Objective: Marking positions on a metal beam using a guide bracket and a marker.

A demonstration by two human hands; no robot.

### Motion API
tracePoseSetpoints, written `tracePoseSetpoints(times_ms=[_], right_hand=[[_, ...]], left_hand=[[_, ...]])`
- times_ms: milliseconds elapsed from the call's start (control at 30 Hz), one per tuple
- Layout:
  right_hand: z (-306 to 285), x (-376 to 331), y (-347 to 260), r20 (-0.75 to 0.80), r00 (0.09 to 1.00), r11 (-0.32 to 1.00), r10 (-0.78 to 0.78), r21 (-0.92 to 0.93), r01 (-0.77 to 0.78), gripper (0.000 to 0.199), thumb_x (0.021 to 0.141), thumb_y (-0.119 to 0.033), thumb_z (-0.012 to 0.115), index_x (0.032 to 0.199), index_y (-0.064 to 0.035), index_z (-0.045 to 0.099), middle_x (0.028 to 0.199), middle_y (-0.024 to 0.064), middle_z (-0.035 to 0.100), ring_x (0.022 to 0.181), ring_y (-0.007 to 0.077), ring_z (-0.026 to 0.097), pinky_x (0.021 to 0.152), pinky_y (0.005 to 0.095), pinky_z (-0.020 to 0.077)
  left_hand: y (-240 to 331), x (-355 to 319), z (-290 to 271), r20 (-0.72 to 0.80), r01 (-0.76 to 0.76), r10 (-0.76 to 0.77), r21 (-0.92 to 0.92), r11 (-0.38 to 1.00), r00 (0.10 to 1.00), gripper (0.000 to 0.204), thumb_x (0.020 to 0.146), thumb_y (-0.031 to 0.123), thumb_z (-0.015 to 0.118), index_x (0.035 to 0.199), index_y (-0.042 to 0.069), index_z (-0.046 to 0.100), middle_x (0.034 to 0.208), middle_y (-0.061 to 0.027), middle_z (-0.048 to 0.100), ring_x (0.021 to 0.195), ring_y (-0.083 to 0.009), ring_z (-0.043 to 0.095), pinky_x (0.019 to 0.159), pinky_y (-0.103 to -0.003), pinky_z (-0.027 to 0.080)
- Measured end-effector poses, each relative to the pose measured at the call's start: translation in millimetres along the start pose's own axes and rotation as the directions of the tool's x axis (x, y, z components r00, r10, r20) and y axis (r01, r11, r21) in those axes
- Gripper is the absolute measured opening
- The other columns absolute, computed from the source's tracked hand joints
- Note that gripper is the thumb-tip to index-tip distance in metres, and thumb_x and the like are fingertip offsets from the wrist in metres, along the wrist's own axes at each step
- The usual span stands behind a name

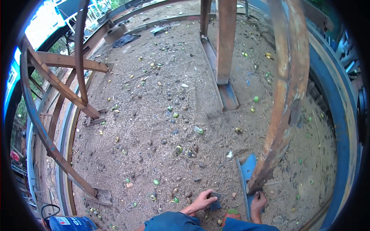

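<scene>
The rusty post (276,134) already stands on the blue channel (250,164); a small dark plate (216,204) is apart, left of the post's foot, pinched by the left hand (202,201). The right hand (258,205) curls beside that foot, grip unclear; what remains cannot be told.

Diffuse daylight; glare upper left; fisheye bending edges; black corners.

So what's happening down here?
A person in blue trousers is working low over gritty ground with bare hands. The left hand has a small dark plate at its fingers. The right hand is by the foot of a rusty beam, at a blue metal channel; its exact grip is unclear.
</scene>
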State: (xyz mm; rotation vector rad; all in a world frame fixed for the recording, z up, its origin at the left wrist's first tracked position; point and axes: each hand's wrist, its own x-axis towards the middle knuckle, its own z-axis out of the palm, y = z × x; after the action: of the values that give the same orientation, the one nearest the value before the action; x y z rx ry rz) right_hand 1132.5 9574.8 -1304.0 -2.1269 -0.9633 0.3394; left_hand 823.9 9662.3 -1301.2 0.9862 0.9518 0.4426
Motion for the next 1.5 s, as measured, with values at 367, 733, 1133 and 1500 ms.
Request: tracePoseSetpoints(times_ms=[367, 733, 1133, 1500], right_hand=[[-2.0, 10.1, -19.2, 0.041, 0.999, 0.997, 0.015, -0.080, -0.012, 0.015, 0.085, -0.010, 0.061, 0.083, 0.0043, 0.063, 0.068, 0.0235, 0.058, 0.061, 0.0390, 0.057, 0.060, 0.0481, 0.0439], [-1.0, 15.9, 0.7, 0.080, 0.995, 0.983, -0.063, -0.169, 0.075, 0.009, 0.082, 0.001, 0.064, 0.088, 0.0072, 0.066, 0.081, 0.0236, 0.068, 0.076, 0.0398, 0.066, 0.072, 0.0468, 0.0497], [-10.8, 23.9, 16.6, 0.188, 0.942, 0.914, -0.278, -0.250, 0.319, 0.021, 0.085, -0.013, 0.061, 0.093, 0.0013, 0.075, 0.087, 0.0228, 0.072, 0.082, 0.0429, 0.067, 0.077, 0.0473, 0.0539], [-13.6, 13.5, -27.2, 0.082, 0.963, 0.924, -0.256, -0.271, 0.269, 0.024, 0.089, -0.020, 0.061, 0.086, -0.0015, 0.075, 0.083, 0.0219, 0.071, 0.075, 0.0433, 0.066, 0.069, 0.0483, 0.0533]], left_hand=[[4.1, -8.5, -30.3, -0.072, -0.085, 0.083, -0.022, 0.996, 0.994, 0.028, 0.096, 0.018, 0.071, 0.119, 0.004, 0.064, 0.095, 0.0005, 0.065, 0.083, -0.0096, 0.058, 0.071, -0.029, 0.050], [3.2, -33.2, -48.1, -0.099, -0.116, 0.127, 0.116, 0.987, 0.987, 0.032, 0.092, 0.020, 0.071, 0.118, 0.004, 0.063, 0.102, -0.0095, 0.070, 0.097, -0.0176, 0.066, 0.087, -0.037, 0.053], [2.0, -30.7, -36.8, -0.088, -0.124, 0.141, 0.173, 0.977, 0.986, 0.034, 0.091, 0.025, 0.069, 0.118, 0.005, 0.061, 0.099, -0.0125, 0.068, 0.095, -0.0239, 0.065, 0.085, -0.040, 0.051], [9.3, -31.2, -29.2, -0.055, -0.083, 0.094, 0.178, 0.981, 0.994, 0.031, 0.091, 0.024, 0.068, 0.116, 0.006, 0.061, 0.094, -0.0098, 0.066, 0.090, -0.0216, 0.063, 0.078, -0.040, 0.048]])
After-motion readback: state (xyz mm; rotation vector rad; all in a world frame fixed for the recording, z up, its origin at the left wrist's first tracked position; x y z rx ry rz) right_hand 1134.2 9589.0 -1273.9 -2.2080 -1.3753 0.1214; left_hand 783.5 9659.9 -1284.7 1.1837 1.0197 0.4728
